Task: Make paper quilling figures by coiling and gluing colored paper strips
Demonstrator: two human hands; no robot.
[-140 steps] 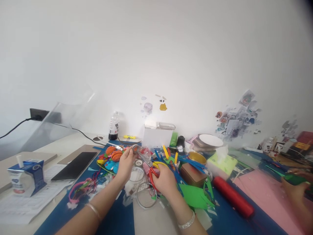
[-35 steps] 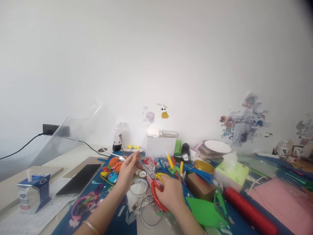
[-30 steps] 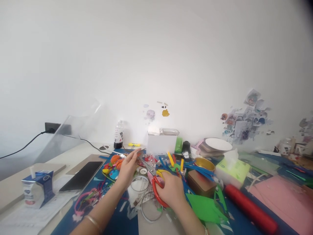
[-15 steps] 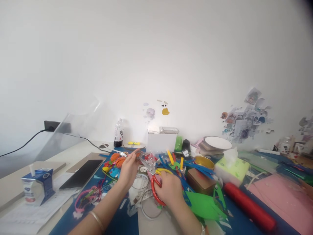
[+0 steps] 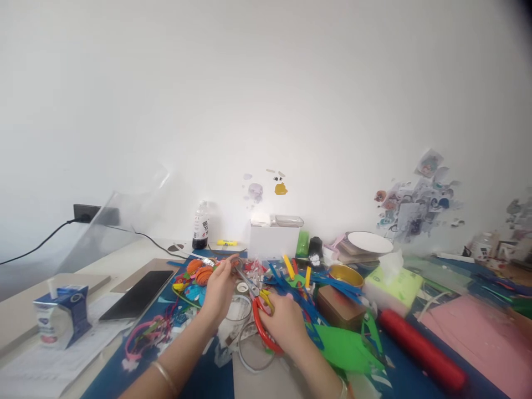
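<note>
A: Hands?

B: Left hand (image 5: 220,288) pinching a small orange piece (image 5: 236,262) at its fingertips, which hide most of it. Right hand (image 5: 286,318) grasping the scissors (image 5: 261,330) by the red and yellow handles, fingers wrapped around them.

A: Position of the piece?

B: Raised over the middle of the desk (image 5: 128,260), towards the far edge, right by the blade tips. Whether steel meets piece — cannot tell, too blurred.

A: Your reading of the step?

B: Judgement only: fine snipping at the edge of the piece.

A: Good method for that?

B: Let the left hand turn the piece into the blades; hold the right wrist quiet. Short bites, placed well back towards the pivot where the size allows — the tips give least control. Fingertips behind the cut line, since they sit very close to the blades.

A: Hazards nearby?

B: Two metal-looking rings (image 5: 240,348) lie under the scissors, one of them towards the near edge; a handle dipped low might catch there. Orange coils (image 5: 204,276) lie towards the left edge, beside the left hand, so a dropped offcut of like colour could get lost. Blue strips (image 5: 338,286) clutter the side towards the right edge; elbow room looks tight.
</note>
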